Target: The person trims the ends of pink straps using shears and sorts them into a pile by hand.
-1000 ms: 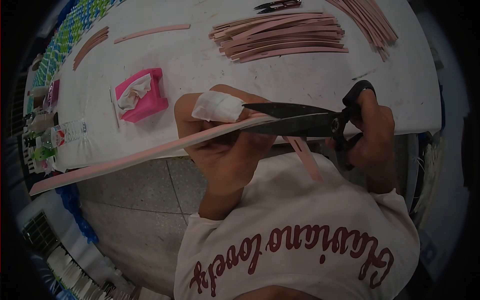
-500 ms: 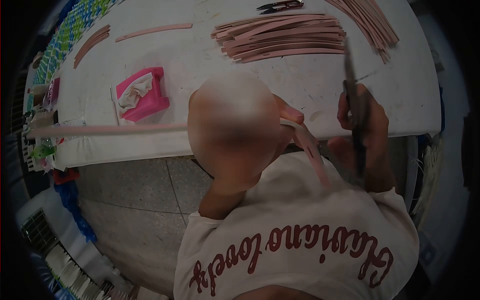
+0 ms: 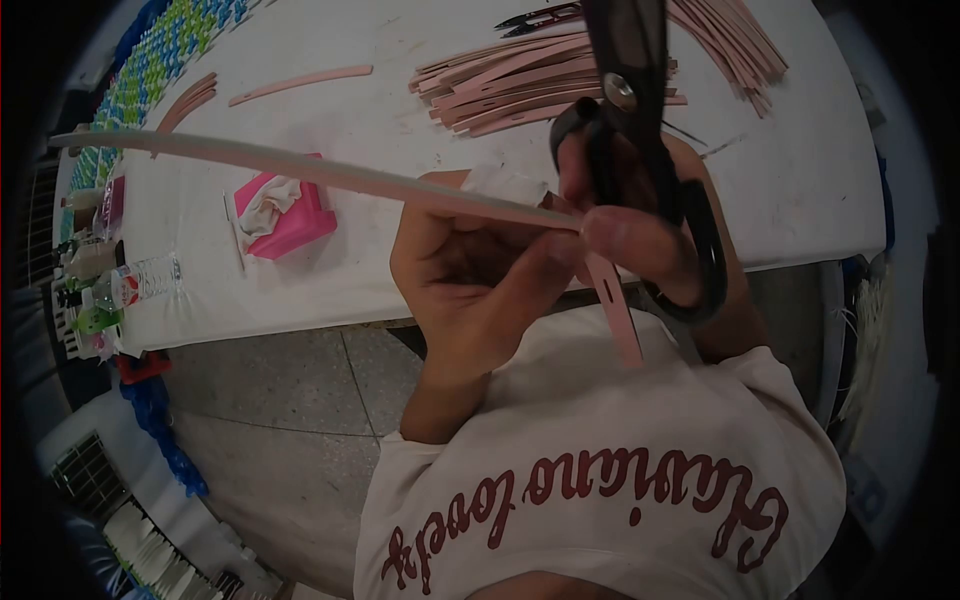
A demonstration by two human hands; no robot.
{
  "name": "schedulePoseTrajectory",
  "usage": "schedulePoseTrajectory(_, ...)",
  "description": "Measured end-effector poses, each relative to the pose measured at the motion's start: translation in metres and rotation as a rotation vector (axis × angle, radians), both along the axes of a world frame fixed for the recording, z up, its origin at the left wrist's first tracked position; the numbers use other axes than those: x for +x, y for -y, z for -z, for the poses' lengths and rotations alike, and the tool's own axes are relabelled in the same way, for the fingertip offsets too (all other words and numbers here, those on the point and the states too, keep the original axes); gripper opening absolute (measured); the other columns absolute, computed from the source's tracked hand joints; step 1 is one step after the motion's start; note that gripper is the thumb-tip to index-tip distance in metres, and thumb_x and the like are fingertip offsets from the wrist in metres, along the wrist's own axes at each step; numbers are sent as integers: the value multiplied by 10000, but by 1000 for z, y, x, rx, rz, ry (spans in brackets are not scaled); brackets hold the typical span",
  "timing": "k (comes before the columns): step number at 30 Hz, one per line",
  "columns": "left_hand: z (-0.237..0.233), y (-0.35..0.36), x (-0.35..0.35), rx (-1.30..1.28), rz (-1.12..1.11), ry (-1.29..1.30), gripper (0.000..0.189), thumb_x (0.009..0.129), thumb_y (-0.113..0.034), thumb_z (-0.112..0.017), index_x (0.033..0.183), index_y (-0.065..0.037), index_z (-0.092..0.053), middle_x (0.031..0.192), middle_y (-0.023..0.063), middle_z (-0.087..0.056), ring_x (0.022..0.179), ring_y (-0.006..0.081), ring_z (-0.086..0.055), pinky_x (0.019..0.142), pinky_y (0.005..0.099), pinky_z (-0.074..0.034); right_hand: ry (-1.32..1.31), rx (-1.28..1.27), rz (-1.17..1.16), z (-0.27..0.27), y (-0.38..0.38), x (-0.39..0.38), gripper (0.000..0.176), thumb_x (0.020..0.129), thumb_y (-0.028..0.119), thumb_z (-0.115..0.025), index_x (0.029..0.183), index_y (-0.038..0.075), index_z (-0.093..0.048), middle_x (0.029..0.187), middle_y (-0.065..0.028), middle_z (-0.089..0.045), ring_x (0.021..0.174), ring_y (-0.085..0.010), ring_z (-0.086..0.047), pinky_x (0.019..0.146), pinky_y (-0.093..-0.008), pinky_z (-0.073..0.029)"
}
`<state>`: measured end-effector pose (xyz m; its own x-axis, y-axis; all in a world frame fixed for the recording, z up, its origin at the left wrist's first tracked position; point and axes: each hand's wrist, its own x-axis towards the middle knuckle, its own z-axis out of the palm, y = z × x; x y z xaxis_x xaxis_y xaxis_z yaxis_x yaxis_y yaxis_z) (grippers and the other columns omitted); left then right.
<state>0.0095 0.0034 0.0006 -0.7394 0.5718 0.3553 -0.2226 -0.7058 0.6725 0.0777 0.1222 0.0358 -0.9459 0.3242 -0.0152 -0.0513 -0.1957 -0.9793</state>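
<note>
A long pink strip stretches from the left across to my fingers, and its slotted end hangs down over my shirt. My left hand is closed on the strip, thumb on top. My right hand holds black scissors by the handles, blades pointing away from me. The thumb and fingertips of my right hand meet the strip beside my left thumb. A pile of pink strips lies on the table beyond the scissors.
On the white table are a pink tissue box, black snips, a single strip and more strips at the back right. Bottles stand at the left edge, near green and blue pieces.
My right hand has moved left with the scissors to meet my left hand. My left hand has turned, and the strip's long end has swung up.
</note>
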Motion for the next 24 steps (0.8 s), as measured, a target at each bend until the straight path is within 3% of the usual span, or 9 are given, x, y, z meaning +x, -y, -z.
schedulePoseTrajectory(4, 6, -8, -4, -70, -46, 71, 261, 753, 119, -561, 960, 35, -426, 837, 146, -599, 711, 195, -628, 601, 287, -546, 44, -293, -145, 32, -22, -3, 208, 772, 216, -587, 801, 25, -510, 609, 6, -478, 518, -36, -425, 455, -177, -327)
schedulePoseTrajectory(7, 14, -12, -11, -213, -133, -56, 226, 779, 75, -551, 966, -13, -460, 845, 124, -599, 677, 160, -585, 595, 264, -495, 110, -227, -66, 31, -23, -1, 246, 794, 267, -551, 813, 25, -513, 605, -5, -473, 508, -52, -418, 451, -189, -315)
schedulePoseTrajectory(11, 21, -19, -17, -313, -139, -258, 189, 778, 63, -566, 930, 1, -472, 830, 124, -607, 674, 157, -587, 587, 255, -492, 73, -252, -88, 42, -20, -4, 279, 807, 307, -539, 747, 35, -517, 599, -1, -470, 513, -63, -425, 456, -195, -326)
schedulePoseTrajectory(14, 19, -19, -15, -346, -125, -190, 182, 769, 63, -579, 910, -2, -484, 817, 114, -611, 690, 147, -585, 612, 246, -480, 35, -323, -74, 39, -19, -6, 300, 806, 327, -547, 729, 38, -522, 594, 6, -471, 525, -68, -436, 463, -193, -337)
schedulePoseTrajectory(16, 20, -19, -16, -383, -120, -156, 233, 743, 100, -601, 912, 1, -476, 850, 100, -610, 775, 121, -567, 694, 226, -441, 37, -314, -79, 45, -20, -5, 294, 805, 325, -548, 750, 37, -521, 599, 3, -472, 535, -70, -442, 466, -193, -343)
schedulePoseTrajectory(24, 20, -23, -16, -332, -161, -45, 266, 753, 105, -579, 946, -17, -443, 839, 117, -616, 748, 131, -585, 666, 241, -462, 25, -391, -116, 52, -22, 4, 296, 767, 319, -577, 773, 33, -499, 638, -47, -503, 538, -85, -444, 469, -216, -352)
